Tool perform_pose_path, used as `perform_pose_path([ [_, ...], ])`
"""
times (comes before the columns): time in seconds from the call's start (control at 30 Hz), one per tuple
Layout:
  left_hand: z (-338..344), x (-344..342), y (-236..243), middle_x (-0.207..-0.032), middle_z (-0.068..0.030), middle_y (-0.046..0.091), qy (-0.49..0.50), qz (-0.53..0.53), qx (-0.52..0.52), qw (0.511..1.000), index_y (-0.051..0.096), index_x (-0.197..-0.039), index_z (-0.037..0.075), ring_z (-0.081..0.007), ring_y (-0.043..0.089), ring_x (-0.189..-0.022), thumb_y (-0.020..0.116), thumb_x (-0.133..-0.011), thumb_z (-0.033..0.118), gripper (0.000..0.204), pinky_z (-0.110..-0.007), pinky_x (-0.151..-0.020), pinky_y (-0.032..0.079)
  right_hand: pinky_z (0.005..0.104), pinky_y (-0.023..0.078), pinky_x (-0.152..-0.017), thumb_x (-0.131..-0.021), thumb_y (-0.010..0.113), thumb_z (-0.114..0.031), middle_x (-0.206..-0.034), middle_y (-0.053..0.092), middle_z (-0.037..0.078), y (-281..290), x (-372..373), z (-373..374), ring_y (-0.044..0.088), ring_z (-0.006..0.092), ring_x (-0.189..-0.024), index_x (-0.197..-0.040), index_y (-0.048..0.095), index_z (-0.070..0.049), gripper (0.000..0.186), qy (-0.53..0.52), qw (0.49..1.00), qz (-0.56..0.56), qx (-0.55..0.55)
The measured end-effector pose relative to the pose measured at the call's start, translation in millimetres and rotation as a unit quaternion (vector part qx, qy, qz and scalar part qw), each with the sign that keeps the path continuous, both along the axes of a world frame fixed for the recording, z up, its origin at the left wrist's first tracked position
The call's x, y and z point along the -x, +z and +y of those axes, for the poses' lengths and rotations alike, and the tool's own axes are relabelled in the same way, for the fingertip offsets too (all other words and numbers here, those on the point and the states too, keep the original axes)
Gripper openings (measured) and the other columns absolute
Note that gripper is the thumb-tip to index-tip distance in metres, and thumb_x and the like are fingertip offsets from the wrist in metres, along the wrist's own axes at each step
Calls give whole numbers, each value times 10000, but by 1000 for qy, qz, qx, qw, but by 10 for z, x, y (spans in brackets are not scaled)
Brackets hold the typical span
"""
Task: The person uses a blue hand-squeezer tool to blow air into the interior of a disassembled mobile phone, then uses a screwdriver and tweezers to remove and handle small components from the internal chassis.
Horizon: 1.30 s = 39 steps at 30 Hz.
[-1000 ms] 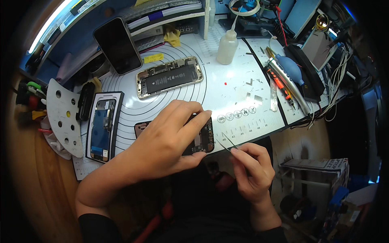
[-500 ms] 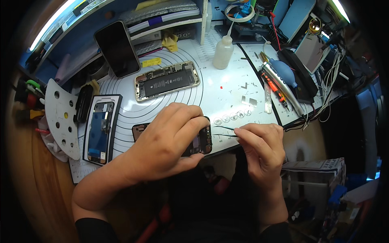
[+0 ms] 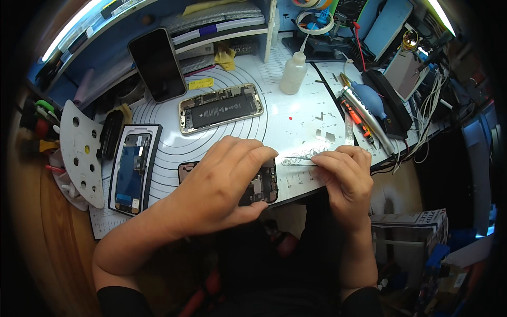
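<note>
An opened dark phone (image 3: 268, 182) lies at the front edge of the mat, its inner parts bared. My left hand (image 3: 219, 185) arches over it, thumb on the near edge and fingers at the far edge, covering its middle. In my right hand (image 3: 347, 177) is a pair of thin tweezers (image 3: 301, 158), pinched between thumb and fingers. Their tips point left, close to the phone's right end, with the arms nearly together. Whether anything sits between the tips is too small to tell. Farther back rests another opened phone (image 3: 222, 110) with a black battery showing.
On the left a screen assembly (image 3: 129, 174) sits in a dark tray (image 3: 154, 153). A black-screened phone (image 3: 157, 64) leans against the shelf. A squeeze bottle (image 3: 293, 74), silver screwdriver (image 3: 369, 119), orange-black tool (image 3: 356, 120) and blue air blower (image 3: 368, 99) stand or lie toward the back right.
The tweezers' arms have come together and their tips have risen slightly. My right hand has shifted a little up and right. My left hand stays on the phone; the whole view has shifted slightly.
</note>
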<state>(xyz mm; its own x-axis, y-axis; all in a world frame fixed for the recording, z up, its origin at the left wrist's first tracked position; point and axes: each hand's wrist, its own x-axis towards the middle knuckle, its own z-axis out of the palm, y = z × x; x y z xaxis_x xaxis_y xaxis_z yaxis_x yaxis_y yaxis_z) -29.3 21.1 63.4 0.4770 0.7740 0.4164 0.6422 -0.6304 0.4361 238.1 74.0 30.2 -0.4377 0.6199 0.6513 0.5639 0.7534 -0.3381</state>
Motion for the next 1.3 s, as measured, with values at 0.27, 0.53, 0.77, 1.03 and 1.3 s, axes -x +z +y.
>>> perform_pose_path([
  [0.27, 34, 42, -44, -1267, -155, 598, 0, -13, 75, 997, 543, -1359, 52, -363, 558, -1196, 886, -696, 143, 752, -453, -1062, 452, 391, 396, -962, -825, 810, -72, -1079, 768, 23, -58, -116, 99, 626, 255, -1005, -1009, 774, -93, 189, 6, 1000, -24, -4],
  [0.53, 45, 45, -21, -1258, -138, 599, 17, -3, 92, 996, 569, -1336, 72, -357, 546, -1199, 902, -683, 181, 742, -450, -1072, 439, 413, 409, -977, -796, 849, -115, -1179, 735, 45, -84, -134, 36, 608, 283, -1092, -1048, 782, -102, 260, -7, 1000, 11, -1],
  [0.77, 50, 48, -49, -1245, -126, 616, 1, -9, 69, 998, 610, -1242, 78, -351, 573, -1164, 896, -683, 175, 635, -439, -1039, 458, 412, 405, -982, -804, 847, -116, -1172, 735, 47, -53, -154, 18, 611, 282, -1096, -1046, 782, -97, 252, -8, 1000, 13, -3],
  [1.03, 16, 33, -54, -1264, -132, 623, -5, -4, 63, 998, 616, -1224, 89, -340, 583, -1158, 893, -681, 162, 614, -434, -1012, 478, 426, 489, -983, -817, 865, -153, -1208, 717, 153, 239, 75, 652, 626, 340, -1106, -1220, 709, -38, 447, 15, 997, 63, 30],
  [1.3, 49, 42, -24, -1255, -140, 634, -2, -23, 85, 996, 606, -1172, 56, -346, 584, -1156, 897, -685, 158, 576, -432, -1014, 479, 442, 539, -957, -762, 927, -279, -1282, 688, 223, 332, 543, 1376, 666, 330, -1145, -1342, 613, -25, 706, 8, 983, 45, 179],
])
